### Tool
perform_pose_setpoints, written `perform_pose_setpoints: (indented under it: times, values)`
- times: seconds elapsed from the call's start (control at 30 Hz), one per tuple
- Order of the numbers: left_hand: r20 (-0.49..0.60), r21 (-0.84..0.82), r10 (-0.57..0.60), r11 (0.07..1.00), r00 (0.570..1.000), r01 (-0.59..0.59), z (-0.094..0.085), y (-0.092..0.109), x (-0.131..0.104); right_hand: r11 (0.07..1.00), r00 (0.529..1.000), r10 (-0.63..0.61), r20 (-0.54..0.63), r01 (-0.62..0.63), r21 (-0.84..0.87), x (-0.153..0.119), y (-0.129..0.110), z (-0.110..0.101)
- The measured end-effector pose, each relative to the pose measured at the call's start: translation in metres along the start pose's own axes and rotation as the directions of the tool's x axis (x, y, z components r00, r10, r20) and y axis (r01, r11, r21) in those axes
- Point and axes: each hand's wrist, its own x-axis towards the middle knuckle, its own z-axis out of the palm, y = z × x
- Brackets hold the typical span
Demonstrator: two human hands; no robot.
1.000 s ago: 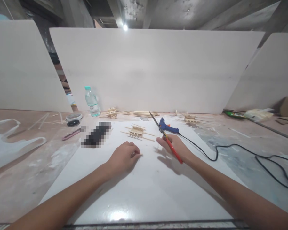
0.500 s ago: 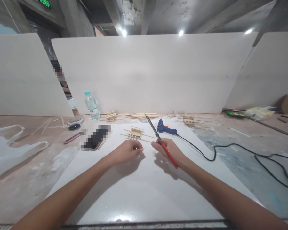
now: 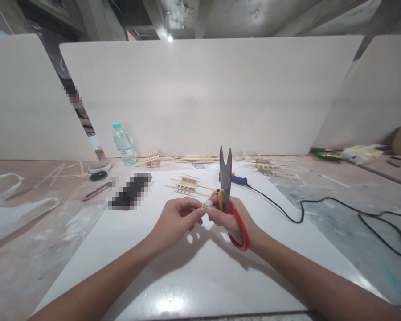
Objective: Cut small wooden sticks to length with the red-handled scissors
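Now upright: scissors [image 3: 226, 178] (blades parted), hands [image 3: 177, 220] lifted together.

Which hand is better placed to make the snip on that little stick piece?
Right. The right hand already grips the scissors, blades slightly parted, pointing up. The left hand pinches the small stick piece beside them.

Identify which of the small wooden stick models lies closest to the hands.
The stick model on the white sheet, just beyond the left hand. The other two sit farther back near the white boards.
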Motion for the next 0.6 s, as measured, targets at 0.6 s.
perform_pose_setpoints:
  times: [0.6]
  values:
    - [-0.179,0.14,0.089,0.988,0.98,-0.064,0.0068,-0.0043,-0.0077,0.999,1.0,-0.002,-0.015,0.002,0.039,-0.0007,-0.0009,0.0061]
